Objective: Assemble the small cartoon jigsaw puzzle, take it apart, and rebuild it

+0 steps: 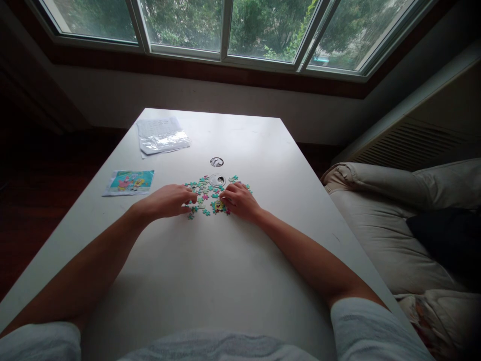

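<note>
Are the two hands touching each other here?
Apart. The head view shows a gap with puzzle pieces between the left hand and the right hand.

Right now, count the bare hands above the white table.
2: the bare left hand at the left side of the scattered multicoloured jigsaw pieces, the bare right hand at their right side. None looks hidden.

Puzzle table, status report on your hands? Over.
Left hand at scattered teal-and-pink jigsaw pieces, grip unclear. Right hand at yellow-patterned puzzle patch. Possibly in the way: round silver-rimmed disc at pieces' far edge.
</note>
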`<state>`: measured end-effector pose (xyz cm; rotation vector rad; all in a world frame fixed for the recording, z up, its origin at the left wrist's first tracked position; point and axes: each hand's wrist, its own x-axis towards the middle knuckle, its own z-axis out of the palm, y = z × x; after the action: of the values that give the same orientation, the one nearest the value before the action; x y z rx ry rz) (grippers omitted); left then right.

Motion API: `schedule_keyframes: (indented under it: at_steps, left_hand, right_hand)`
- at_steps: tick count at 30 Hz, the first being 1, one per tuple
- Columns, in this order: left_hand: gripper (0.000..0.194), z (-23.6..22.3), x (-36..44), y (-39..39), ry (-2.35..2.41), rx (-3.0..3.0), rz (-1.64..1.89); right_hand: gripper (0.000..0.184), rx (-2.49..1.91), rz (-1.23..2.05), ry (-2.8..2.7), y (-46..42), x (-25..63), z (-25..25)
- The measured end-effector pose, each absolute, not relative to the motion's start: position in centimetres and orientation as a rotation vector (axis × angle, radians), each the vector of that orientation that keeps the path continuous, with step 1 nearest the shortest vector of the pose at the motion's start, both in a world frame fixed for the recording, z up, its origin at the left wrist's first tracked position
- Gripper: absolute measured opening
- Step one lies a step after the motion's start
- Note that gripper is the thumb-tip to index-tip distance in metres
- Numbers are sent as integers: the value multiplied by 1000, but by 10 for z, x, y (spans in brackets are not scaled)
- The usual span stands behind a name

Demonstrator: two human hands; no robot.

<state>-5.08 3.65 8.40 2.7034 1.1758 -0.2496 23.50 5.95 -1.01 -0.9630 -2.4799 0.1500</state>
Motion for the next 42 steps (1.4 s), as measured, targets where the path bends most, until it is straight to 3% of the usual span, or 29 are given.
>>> schedule_keyframes:
  at_steps: [19,42]
  left_hand:
    - [10,65,-17,18,1514,2741,-307]
    - [14,61,-15,20,1401,2730,-140]
  right_hand:
    - [22,-975,184,-2488,58,234,-7]
    - [22,-987,200,-2480,60,236,-9]
